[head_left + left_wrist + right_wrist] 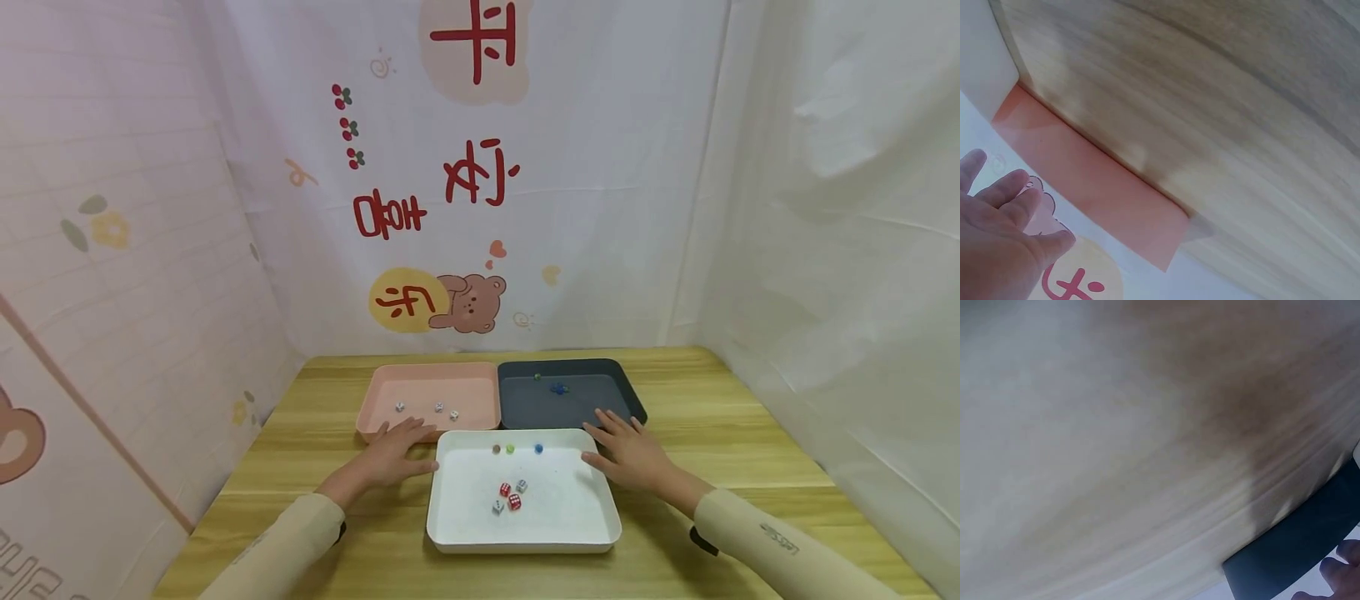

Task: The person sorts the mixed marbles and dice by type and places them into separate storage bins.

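A white tray (555,517) lies nearest on the table. Inside it are two red dice (514,502), two whitish dice (498,507), and three small round pieces: brown (496,449), green (510,449) and blue (538,448). Fingers spread, my left hand (393,457) is at its left side, by the front of a pink tray (465,379); the thumb reaches the white rim. My right hand (633,457) spreads at the right rim, fingertips by a dark grey tray (600,375). Neither hand holds anything. Whether the fingers touch the rims, I cannot tell.
Three small white dice (438,407) lie in the pink tray. The dark tray bears a little blue cluster (559,388) and a green piece (537,377). Both trays stand side by side behind the white one on a wooden table (360,542). Printed curtains (600,208) enclose the back and sides.
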`<state>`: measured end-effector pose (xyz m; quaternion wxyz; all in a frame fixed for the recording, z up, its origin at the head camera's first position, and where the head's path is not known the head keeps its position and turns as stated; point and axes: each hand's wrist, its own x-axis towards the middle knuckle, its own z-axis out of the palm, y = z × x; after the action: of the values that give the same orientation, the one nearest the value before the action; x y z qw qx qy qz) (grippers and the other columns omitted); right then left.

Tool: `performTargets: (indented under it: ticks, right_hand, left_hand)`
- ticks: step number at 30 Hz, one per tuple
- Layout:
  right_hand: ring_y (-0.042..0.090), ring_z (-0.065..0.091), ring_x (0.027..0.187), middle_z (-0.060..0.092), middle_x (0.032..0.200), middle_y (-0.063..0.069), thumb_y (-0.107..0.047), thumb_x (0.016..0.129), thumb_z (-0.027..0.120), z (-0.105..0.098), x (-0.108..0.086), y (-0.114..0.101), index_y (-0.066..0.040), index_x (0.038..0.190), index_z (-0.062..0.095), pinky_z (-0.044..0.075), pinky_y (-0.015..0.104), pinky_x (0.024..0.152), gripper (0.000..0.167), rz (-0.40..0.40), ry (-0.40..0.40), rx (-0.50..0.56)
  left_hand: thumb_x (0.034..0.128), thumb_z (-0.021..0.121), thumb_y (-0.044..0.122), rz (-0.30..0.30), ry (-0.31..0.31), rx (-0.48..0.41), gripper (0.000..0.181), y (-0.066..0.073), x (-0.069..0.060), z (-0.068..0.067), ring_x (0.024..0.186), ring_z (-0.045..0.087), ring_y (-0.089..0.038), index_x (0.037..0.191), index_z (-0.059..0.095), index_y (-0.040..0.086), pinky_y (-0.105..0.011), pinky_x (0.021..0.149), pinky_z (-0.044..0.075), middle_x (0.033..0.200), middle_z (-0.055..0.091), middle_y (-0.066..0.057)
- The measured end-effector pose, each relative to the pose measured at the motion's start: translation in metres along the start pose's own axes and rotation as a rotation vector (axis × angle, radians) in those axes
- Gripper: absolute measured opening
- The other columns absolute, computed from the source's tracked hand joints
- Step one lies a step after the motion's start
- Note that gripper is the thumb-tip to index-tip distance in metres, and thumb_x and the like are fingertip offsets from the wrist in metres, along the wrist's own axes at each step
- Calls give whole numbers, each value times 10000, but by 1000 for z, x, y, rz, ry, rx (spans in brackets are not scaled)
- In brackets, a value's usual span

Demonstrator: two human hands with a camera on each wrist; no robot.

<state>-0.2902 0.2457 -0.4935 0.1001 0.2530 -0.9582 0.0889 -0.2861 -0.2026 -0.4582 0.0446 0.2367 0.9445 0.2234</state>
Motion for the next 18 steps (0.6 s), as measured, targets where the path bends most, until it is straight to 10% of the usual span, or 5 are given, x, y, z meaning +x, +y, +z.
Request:
performTargets:
  ticks: [18]
  right_hand:
    - [441,416,1355,451,1470,251,-498,1011,499,-3,-3,1,-33,1427,530,304,682,1054,624,-36,-32,-2]
  left_hand:
    - [891,720,450,117,-64,52,601,41,-2,8,1462,261,-349,1395,587,150,-627,1161,66,1533,407,-147]
